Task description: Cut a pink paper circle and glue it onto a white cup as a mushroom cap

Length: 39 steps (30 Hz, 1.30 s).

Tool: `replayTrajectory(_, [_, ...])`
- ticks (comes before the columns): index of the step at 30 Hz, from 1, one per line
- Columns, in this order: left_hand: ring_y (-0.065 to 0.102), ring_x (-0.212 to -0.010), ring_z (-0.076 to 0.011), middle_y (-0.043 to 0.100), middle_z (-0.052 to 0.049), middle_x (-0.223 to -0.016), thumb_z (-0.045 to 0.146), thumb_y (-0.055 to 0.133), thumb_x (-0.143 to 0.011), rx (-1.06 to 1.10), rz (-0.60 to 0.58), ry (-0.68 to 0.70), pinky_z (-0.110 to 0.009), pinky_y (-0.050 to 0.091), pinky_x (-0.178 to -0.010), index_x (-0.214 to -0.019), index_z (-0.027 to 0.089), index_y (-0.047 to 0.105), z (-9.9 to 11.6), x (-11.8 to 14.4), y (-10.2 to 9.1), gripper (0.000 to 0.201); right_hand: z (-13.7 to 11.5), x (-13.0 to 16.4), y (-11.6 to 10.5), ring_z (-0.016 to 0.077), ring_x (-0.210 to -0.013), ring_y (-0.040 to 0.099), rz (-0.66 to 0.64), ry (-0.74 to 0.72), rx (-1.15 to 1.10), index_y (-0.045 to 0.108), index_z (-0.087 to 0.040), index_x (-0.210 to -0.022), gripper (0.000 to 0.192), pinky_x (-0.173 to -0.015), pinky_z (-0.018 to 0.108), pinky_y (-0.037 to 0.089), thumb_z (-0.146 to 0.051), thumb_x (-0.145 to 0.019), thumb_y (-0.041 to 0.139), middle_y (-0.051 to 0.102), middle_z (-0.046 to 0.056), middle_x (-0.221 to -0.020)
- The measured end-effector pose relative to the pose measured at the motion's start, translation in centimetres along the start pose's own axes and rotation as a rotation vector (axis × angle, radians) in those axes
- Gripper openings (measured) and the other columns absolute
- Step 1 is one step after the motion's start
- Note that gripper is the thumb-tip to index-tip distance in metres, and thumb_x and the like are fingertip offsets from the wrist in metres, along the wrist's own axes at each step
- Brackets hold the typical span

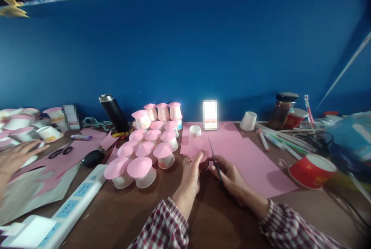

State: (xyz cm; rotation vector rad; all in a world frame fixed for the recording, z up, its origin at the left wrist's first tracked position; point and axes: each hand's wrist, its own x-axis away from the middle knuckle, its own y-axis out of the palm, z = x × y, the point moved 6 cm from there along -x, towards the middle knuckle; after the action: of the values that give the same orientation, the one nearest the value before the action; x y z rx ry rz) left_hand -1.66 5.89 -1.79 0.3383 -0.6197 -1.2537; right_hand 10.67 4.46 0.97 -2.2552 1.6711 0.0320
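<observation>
1. Your left hand (pixel 191 177) pinches a pink paper piece (pixel 197 148) above the brown table (pixel 116 218).
2. Your right hand (pixel 233 177) curls around scissors (pixel 215 160), blades beside that piece.
3. Pink-topped paper cups (pixel 145 150) stand to its left.

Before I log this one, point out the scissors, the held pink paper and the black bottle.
Scissors (pixel 212 152), head view: on the blade.
Held pink paper (pixel 194 149), head view: on its flat face.
Black bottle (pixel 113 113), head view: on its side.
</observation>
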Motion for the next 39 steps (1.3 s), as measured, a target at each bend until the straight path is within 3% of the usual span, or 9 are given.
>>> replayTrajectory(9, [0.067, -0.075, -0.0202, 0.070, -0.012, -0.088, 0.033, 0.075, -0.065, -0.031, -0.050, 0.033, -0.032, 0.052, -0.069, -0.095, 0.010, 0.062, -0.11, -0.22, 0.10, 0.040, 0.61, 0.00, 0.21, 0.0147, -0.064, 0.058, 0.016, 0.030, -0.017, 0.056, -0.017, -0.109, 0.033, -0.056, 0.022, 0.046, -0.039, -0.084, 0.058, 0.062, 0.002, -0.073])
replayTrajectory(29, [0.067, -0.078, -0.0194, 0.070, -0.011, -0.090, 0.030, 0.075, -0.065, -0.064, -0.030, 0.054, -0.032, 0.052, -0.072, -0.095, 0.011, 0.062, 0.30, 0.34, 0.33, 0.037, 0.54, -0.01, 0.53, 0.0125, -0.061, 0.052, -0.013, 0.037, -0.020, 0.057, -0.016, -0.096, 0.026, -0.055, 0.022, 0.043, -0.039, -0.084, 0.057, 0.058, 0.000, -0.069])
replayTrajectory(39, [0.067, -0.075, -0.0198, 0.070, -0.011, -0.087, 0.031, 0.075, -0.065, -0.058, -0.037, 0.066, -0.031, 0.052, -0.069, -0.094, 0.010, 0.063, 0.29, 0.27, 0.28, 0.038, 0.37, -0.08, 0.50, 0.0136, -0.063, 0.054, -0.017, 0.046, -0.012, 0.058, -0.015, -0.101, 0.031, -0.057, 0.023, 0.044, -0.041, -0.084, 0.056, 0.061, 0.001, -0.072])
